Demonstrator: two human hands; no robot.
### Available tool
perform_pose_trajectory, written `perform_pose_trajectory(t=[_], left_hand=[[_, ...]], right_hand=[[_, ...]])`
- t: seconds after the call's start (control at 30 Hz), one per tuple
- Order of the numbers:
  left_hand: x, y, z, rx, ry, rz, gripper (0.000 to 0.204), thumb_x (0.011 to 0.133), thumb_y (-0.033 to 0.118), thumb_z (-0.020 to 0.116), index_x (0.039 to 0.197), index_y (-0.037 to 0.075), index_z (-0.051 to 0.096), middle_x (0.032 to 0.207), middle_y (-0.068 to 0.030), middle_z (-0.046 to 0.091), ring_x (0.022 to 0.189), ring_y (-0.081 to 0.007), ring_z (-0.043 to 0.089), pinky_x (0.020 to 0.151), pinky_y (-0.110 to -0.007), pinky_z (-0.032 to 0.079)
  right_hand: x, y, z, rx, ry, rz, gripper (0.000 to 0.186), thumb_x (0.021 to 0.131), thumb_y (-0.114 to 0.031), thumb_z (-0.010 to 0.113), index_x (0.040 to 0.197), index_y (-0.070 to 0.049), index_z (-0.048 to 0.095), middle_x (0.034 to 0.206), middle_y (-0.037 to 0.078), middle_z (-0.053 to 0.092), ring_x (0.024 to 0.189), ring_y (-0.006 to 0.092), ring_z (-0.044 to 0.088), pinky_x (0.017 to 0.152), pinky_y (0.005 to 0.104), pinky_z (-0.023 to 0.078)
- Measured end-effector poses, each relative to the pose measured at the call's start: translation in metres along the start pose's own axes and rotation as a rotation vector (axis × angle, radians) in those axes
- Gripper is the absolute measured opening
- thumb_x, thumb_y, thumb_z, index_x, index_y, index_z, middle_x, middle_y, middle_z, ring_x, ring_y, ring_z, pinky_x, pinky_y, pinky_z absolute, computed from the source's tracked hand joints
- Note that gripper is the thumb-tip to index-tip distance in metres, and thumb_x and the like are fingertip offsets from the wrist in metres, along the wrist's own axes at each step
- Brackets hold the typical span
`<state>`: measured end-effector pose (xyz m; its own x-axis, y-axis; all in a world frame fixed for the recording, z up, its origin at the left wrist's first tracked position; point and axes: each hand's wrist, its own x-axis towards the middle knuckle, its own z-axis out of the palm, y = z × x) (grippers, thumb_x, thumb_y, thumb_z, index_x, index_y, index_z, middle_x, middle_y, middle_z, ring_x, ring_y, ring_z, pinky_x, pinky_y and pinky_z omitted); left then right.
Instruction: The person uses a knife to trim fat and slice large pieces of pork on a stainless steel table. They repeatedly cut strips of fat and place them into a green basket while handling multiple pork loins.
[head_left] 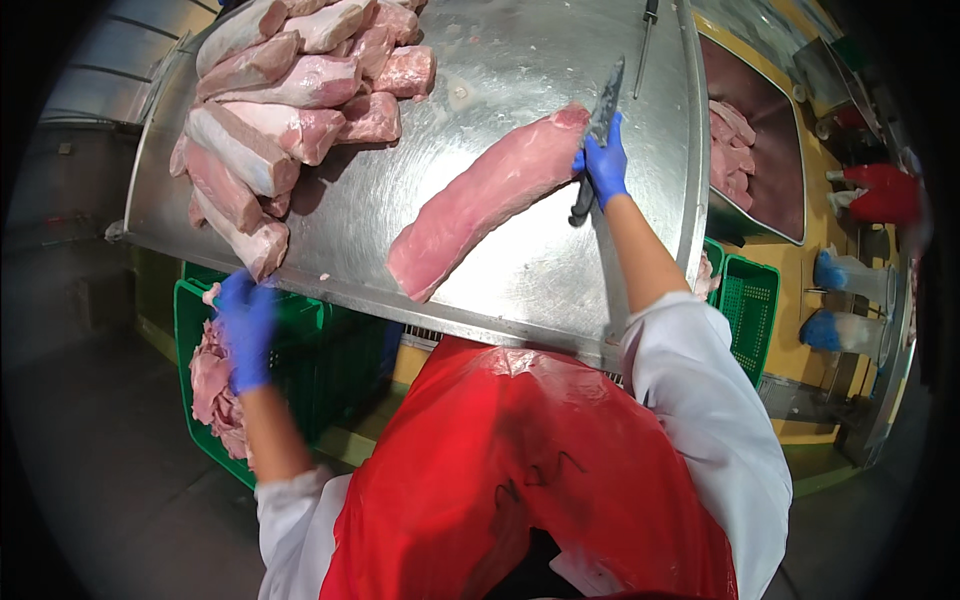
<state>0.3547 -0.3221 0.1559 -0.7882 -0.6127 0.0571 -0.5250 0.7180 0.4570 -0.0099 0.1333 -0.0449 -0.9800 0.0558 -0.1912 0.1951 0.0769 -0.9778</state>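
Note:
A long, pale pink pork loin (pixel 490 205) lies slantwise on the steel table. At its far right end my right hand (pixel 605 165), in a blue glove, is closed on a knife (pixel 606 95). The blade points away from me, and the dark butt of the handle sticks out below the fingers. My left hand (pixel 246 330), also blue-gloved, is off the table's front left edge, above a green crate (pixel 183 350) of meat trimmings (pixel 215 385). Motion smears its fingers, so whether it holds anything is unclear.
Several more loins (pixel 290 90) are piled on the table's (pixel 510 50) far left. A sharpening steel (pixel 643 50) lies at the far right. Beyond the right edge stand a metal bin (pixel 780 170) with meat pieces and another green crate (pixel 750 310). Other people's clothing shows far right.

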Motion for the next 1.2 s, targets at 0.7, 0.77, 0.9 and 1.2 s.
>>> perform_pose_trajectory(t=[0.7, 0.77, 0.9, 1.2], left_hand=[[0.129, 0.218, 0.324, -0.219, -0.537, 0.006, 0.052, 0.072, 0.042, 0.078, 0.095, -0.005, 0.07, 0.096, -0.0271, 0.073, 0.093, -0.0383, 0.073, 0.081, -0.042, 0.058], [0.119, 0.215, 0.326, -0.243, -0.504, 0.019, 0.04, 0.073, 0.033, 0.075, 0.089, -0.004, 0.07, 0.091, -0.0258, 0.073, 0.091, -0.038, 0.073, 0.082, -0.043, 0.057], [0.1, 0.181, 0.336, -0.415, -0.4, -0.002, 0.035, 0.076, 0.03, 0.073, 0.088, -0.003, 0.069, 0.093, -0.026, 0.072, 0.092, -0.0398, 0.072, 0.082, -0.043, 0.057], [0.072, 0.135, 0.333, -0.624, -0.449, -0.187, 0.03, 0.078, 0.022, 0.071, 0.09, -0.004, 0.062, 0.084, -0.0183, 0.069, 0.08, -0.0286, 0.068, 0.075, -0.039, 0.055]], right_hand=[[-0.067, -0.029, 0.026, -0.141, -0.275, 0.127, 0.086, 0.098, -0.002, 0.058, 0.166, -0.02, 0.008, 0.086, 0.008, 0.062, 0.061, 0.0145, 0.061, 0.052, 0.0306, 0.057], [-0.076, -0.031, 0.027, -0.241, -0.257, 0.117, 0.087, 0.097, -0.002, 0.059, 0.166, -0.018, 0.007, 0.086, 0.007, 0.062, 0.061, 0.0141, 0.061, 0.052, 0.03, 0.057], [-0.093, -0.041, 0.035, -0.277, -0.241, 0.125, 0.086, 0.097, -0.003, 0.058, 0.165, -0.024, 0.011, 0.079, 0.008, 0.064, 0.059, 0.0146, 0.062, 0.054, 0.0308, 0.058], [-0.11, -0.07, 0.075, -0.757, -0.435, -0.248, 0.08, 0.093, -0.022, 0.06, 0.163, -0.03, 0.022, 0.091, 0.024, 0.073, 0.082, 0.0433, 0.07, 0.076, 0.049, 0.055]])
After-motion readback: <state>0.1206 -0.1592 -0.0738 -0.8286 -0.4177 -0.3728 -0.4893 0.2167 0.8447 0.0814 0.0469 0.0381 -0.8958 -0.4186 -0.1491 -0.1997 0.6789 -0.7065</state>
